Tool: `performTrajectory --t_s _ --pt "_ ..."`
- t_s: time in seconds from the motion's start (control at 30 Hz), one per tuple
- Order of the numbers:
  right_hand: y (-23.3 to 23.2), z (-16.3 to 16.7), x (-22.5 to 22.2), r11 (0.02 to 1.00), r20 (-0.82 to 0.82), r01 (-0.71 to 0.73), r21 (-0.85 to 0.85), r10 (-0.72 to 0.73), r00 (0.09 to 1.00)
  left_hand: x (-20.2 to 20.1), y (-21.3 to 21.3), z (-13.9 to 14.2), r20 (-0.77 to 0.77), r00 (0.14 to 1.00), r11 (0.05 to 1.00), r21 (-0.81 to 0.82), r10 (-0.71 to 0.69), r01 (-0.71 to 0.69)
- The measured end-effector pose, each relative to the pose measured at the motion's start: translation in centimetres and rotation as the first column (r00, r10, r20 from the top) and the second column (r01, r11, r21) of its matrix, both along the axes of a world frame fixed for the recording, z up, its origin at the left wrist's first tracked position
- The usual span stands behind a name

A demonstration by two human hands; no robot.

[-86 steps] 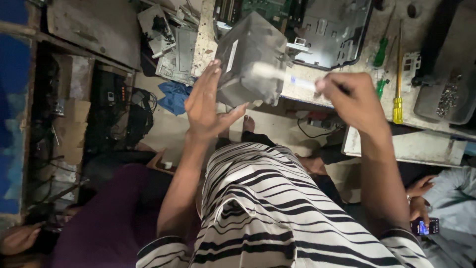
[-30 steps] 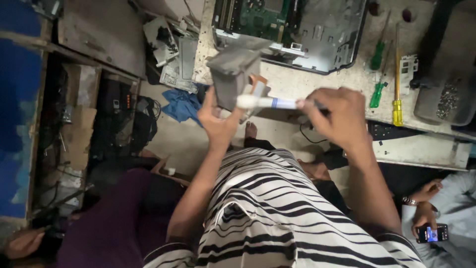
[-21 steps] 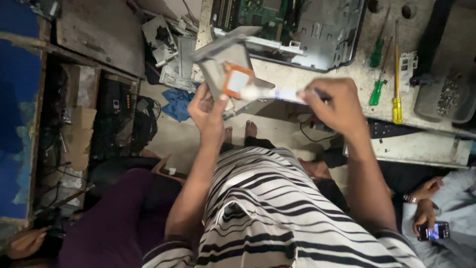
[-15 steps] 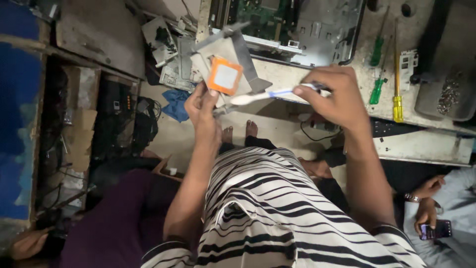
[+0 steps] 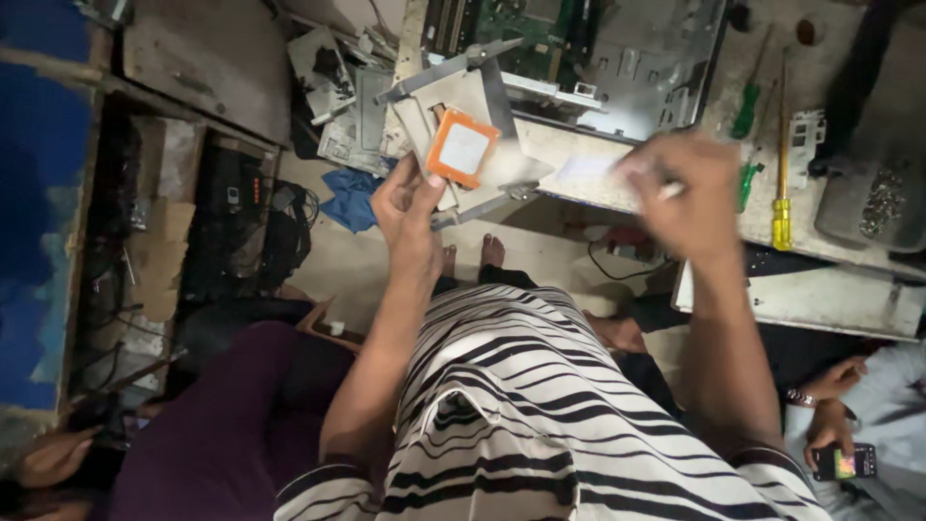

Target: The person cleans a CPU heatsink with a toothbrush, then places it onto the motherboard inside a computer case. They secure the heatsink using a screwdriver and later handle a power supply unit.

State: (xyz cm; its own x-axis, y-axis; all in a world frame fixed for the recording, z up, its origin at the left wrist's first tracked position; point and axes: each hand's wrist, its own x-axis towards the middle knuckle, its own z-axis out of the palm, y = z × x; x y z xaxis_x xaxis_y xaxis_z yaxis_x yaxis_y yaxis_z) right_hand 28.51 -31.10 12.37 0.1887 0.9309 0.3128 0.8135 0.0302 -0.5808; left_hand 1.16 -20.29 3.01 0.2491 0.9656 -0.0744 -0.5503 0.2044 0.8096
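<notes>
My left hand [image 5: 410,207] grips a grey metal heatsink block [image 5: 463,116] by its lower edge, turned so an orange-framed square plate [image 5: 463,148] on its underside faces me. My right hand [image 5: 680,188] holds a thin white brush [image 5: 593,169] and is blurred from motion; the brush head reaches toward the block's right side. Both hands hover over the front edge of a workbench [image 5: 830,289].
An opened computer case with a green circuit board [image 5: 598,48] lies on the bench. Green and yellow screwdrivers [image 5: 779,174] and a dark tray of screws [image 5: 873,198] lie to the right. A blue rag [image 5: 349,198] is on the floor. Another person's hand holds a phone [image 5: 837,461] at bottom right.
My left hand has rotated the metal block, bringing its orange-framed underside to face me. My right hand keeps sweeping the brush back and forth across it.
</notes>
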Motion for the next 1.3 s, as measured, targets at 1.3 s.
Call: performTrajectory --t_s 1.3 --pt "1.9 4.9 2.2 0.954 0.554 -0.291 0.066 0.208 0.806 -3.7 1.8 -5.5 0.383 0.872 0.825 -0.350 -0.306 0.443"
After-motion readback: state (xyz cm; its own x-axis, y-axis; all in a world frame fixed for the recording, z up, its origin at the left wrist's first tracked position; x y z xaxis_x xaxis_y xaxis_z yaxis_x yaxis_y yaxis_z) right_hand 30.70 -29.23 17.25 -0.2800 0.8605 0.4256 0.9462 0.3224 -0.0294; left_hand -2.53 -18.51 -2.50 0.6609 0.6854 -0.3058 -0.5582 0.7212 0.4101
